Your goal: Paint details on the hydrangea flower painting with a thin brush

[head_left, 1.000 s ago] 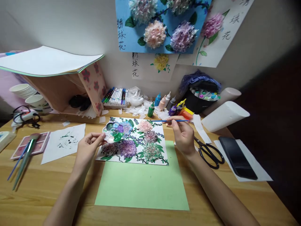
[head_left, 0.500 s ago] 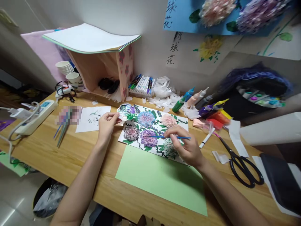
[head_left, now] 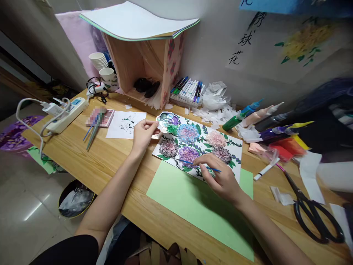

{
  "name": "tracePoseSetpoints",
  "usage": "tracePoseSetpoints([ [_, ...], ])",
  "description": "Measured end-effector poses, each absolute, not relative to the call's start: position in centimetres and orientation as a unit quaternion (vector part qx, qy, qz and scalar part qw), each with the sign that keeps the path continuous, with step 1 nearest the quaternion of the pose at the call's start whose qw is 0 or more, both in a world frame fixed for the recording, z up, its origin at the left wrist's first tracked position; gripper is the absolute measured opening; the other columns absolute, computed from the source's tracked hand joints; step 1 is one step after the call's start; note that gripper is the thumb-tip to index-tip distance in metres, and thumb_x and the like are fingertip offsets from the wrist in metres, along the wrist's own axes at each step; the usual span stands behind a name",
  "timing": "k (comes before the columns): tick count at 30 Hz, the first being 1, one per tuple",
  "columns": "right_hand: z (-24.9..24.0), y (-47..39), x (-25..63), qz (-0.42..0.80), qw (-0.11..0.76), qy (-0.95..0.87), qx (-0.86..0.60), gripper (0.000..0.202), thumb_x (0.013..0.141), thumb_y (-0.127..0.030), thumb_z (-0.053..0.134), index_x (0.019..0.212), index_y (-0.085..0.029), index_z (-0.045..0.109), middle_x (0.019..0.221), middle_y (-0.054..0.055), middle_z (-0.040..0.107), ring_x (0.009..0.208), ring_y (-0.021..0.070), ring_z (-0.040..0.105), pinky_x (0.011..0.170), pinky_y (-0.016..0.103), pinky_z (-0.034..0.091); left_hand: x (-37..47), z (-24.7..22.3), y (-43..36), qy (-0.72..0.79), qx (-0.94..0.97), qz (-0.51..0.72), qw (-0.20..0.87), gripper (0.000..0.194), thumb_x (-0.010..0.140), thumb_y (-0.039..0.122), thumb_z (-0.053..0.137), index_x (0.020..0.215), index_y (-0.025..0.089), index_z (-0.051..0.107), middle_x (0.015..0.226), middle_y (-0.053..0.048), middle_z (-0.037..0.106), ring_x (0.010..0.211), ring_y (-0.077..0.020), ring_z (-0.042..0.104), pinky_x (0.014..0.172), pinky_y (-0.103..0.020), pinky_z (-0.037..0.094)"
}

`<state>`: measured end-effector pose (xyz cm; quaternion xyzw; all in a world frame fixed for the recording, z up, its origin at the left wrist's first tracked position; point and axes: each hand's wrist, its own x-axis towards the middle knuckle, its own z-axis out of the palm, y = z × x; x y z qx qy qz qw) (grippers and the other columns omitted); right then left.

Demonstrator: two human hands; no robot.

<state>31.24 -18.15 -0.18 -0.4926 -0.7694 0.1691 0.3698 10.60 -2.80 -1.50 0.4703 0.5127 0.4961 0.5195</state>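
Note:
A round paint palette point(head_left: 167, 123) with green and purple paint is pinched in my left hand point(head_left: 143, 135) at the upper left corner of a white board point(head_left: 237, 149). Colourful textured flowers, such as a purple one point(head_left: 188, 154) and a blue one point(head_left: 188, 133), cover the board among painted green leaves. My right hand point(head_left: 216, 176) grips a thin blue paintbrush point(head_left: 185, 161), its tip at the board's lower left, beside the purple flower. Under the board lies a light green sheet point(head_left: 193, 206). My right hand hides part of the board's lower right.
Black scissors point(head_left: 311, 206), paint bottles point(head_left: 234, 120) and paper scraps are on the right. Behind stand markers point(head_left: 189, 90) and a pink box point(head_left: 138, 66). A paint-marked paper point(head_left: 125, 125), brushes point(head_left: 93, 136) and a power strip point(head_left: 67, 115) lie on the left.
The view has shifted, so the table items appear further right. The brush tip has moved from on the purple flower to the board's surface at its lower left. Both hands keep their holds.

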Motion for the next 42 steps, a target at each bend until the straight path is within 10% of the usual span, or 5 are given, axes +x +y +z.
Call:
tracePoseSetpoints([
  [42, 0.57, -18.09, 31.46, 0.164, 0.390, -0.741, -0.522, 0.017, 0.090, -0.014, 0.042, 0.089, -0.020, 0.058, 0.081, 0.003, 0.064, 0.078, 0.0153, 0.059, 0.070, 0.029, 0.046, 10.96, -1.33, -3.07, 0.526, 0.477, 0.479, 0.516, 0.014, 0.071, 0.024, 0.069, 0.072, 0.012, 0.061, 0.058, -0.001, 0.065, 0.052, -0.0097, 0.062, 0.057, -0.022, 0.054],
])
